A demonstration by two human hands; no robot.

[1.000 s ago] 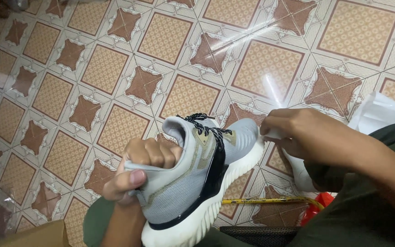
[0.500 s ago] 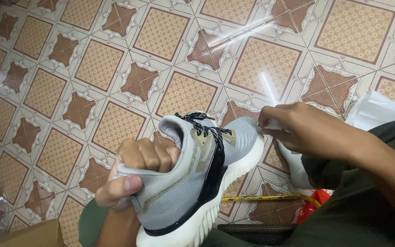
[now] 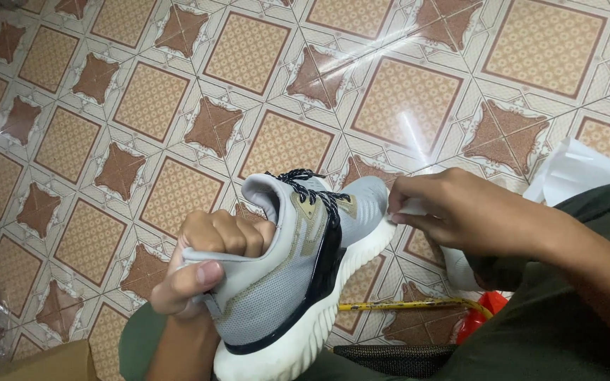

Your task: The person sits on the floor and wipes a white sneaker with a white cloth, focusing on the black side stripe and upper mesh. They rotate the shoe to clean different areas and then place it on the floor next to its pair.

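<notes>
Sneaker, one, grey with a white sole and black laces, held over the lap: left hand clamped on its heel, fingers curled inside the collar, thumb outside. Right hand pinched on a white cloth touching the toe; cloth mostly hidden by the fingers. Beyond the right hand, one yellow strip, one red item cut off by the leg, one white sheet on the tiled floor.

sneaker: matt grey knit mesh, kinda soft | its sole: bumpy white foam | floor tiles under it: glossy ceramic, glare streaks
</notes>
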